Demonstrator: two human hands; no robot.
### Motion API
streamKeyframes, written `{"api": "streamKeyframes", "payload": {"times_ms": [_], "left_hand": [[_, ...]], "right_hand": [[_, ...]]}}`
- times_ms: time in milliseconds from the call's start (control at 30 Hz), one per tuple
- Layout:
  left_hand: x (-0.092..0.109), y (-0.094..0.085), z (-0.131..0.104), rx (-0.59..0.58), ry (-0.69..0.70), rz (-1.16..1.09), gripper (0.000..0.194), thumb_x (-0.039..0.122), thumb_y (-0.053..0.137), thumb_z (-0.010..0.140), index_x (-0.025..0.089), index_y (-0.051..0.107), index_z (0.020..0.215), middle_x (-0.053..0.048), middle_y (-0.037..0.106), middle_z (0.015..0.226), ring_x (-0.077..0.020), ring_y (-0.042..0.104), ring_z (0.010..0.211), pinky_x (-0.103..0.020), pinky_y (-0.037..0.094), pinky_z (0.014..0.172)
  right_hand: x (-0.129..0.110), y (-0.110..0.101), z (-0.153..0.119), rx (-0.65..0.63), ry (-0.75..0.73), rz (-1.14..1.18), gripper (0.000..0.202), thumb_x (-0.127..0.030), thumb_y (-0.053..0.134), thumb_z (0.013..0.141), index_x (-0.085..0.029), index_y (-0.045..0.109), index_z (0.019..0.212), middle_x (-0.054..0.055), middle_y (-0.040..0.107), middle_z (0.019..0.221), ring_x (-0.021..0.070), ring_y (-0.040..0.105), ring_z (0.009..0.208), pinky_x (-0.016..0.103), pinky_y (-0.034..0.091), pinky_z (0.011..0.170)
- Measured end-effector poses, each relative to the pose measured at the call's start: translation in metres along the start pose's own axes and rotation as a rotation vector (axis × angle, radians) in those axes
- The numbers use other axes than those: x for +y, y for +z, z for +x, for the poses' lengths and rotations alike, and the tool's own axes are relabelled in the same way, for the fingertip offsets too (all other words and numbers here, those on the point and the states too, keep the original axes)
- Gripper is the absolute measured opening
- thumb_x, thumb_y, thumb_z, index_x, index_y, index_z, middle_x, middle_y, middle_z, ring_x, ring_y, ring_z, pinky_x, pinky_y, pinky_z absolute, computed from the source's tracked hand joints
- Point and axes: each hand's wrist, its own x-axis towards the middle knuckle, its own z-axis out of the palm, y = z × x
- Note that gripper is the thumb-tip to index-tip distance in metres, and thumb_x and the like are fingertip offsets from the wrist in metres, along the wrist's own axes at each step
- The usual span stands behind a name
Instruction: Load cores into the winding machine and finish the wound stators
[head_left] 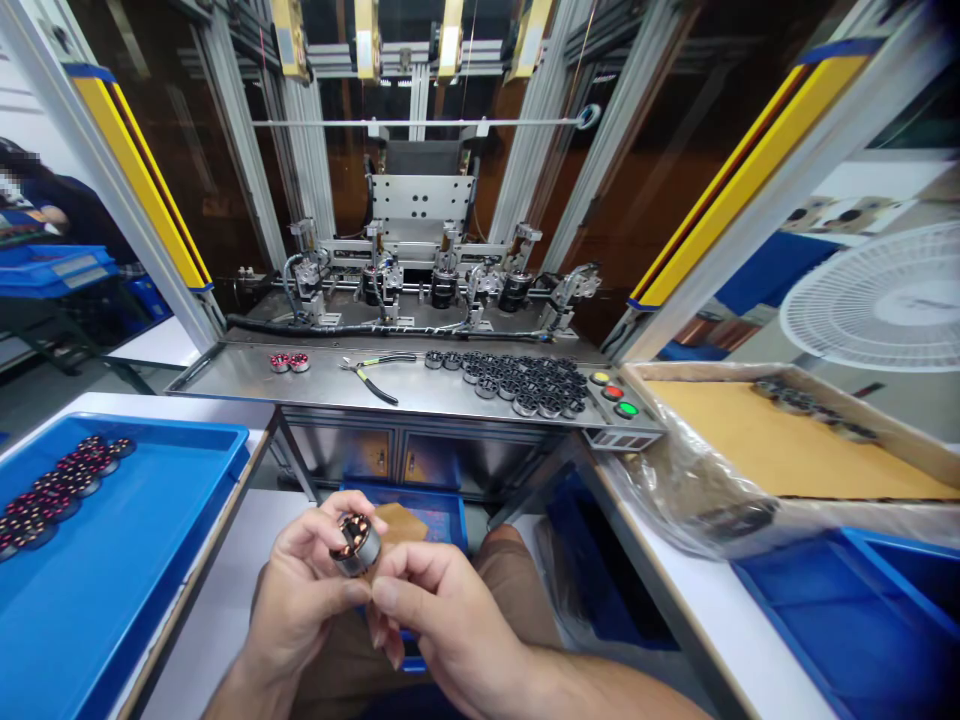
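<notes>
My left hand grips a motor stator, a grey metal ring with copper windings on dark slots, tilted so its wound top shows. Close against the stator's lower right side, my right hand has thumb and forefinger pinched together. What lies in that pinch, if anything, is too small to make out. Both hands are held above the lap, in front of the steel worktop. On that worktop lie pliers with black and yellow handles, two stators with red windings, and many dark unwound stators.
A blue tray with rows of wound stators stands at left. Behind the worktop is a winding machine. Push buttons sit at the worktop's right end, beside a plastic-lined box. A white fan and another person are farther off.
</notes>
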Motion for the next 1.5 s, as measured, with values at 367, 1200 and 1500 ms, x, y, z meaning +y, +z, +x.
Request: {"api": "streamKeyframes", "payload": {"times_ms": [367,1200,1500], "left_hand": [[-0.003,-0.001,0.002,-0.049,0.032,0.055,0.026,0.012,0.092,0.056,0.024,0.073,0.071,-0.004,0.072,0.098,-0.0208,0.071,0.093,-0.026,0.060,0.070],[-0.003,0.001,-0.016,-0.031,0.295,0.845,0.040,0.019,0.081,0.074,0.027,0.074,0.112,-0.008,0.076,0.107,-0.0273,0.068,0.103,-0.035,0.053,0.092],[-0.006,0.004,-0.015,-0.007,0.196,0.620,0.040,0.016,0.082,0.073,0.030,0.074,0.110,-0.003,0.074,0.113,-0.0215,0.071,0.104,-0.024,0.057,0.089]], "right_hand": [[-0.005,-0.011,0.008,-0.098,-0.023,0.107,0.050,-0.059,0.077,0.072,-0.010,0.073,0.081,0.006,0.067,0.074,0.0130,0.061,0.062,0.024,0.052,0.059],[-0.042,-0.037,-0.005,-0.110,-0.868,-0.823,0.032,-0.027,0.075,0.080,-0.018,0.067,0.110,0.009,0.066,0.095,0.0209,0.063,0.085,0.035,0.053,0.074],[-0.041,-0.026,-0.005,0.045,-0.620,-0.632,0.016,-0.024,0.068,0.088,-0.017,0.066,0.074,0.001,0.064,0.072,0.0136,0.058,0.068,0.028,0.047,0.069]]}}
